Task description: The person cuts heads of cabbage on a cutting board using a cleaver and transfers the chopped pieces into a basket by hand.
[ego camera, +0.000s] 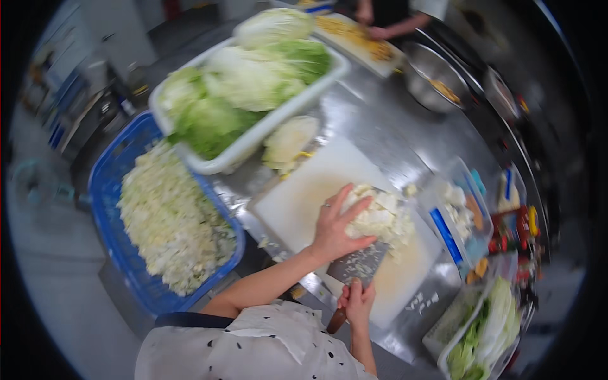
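My right hand point(358, 300) grips the brown handle of a cleaver point(359, 262), whose wide blade lies over the white cutting board point(304, 199) with bits of cabbage stuck to it. Spread against a heap of cut napa cabbage point(377, 213) is my left hand point(339, 225), a ring on one finger. The heap's lower part rests on or against the blade; my left hand hides part of it. Whether the pieces lie on the blade or on the board behind it, I cannot fully tell.
Left stands a blue basket point(237, 256) of chopped cabbage point(171, 223). A white tub point(256, 133) holds whole cabbages; a cut piece point(292, 142) lies beside it. Plastic containers point(456, 213) line the right. Across the steel table a co-worker's hands point(377, 32) work near a steel bowl point(434, 78).
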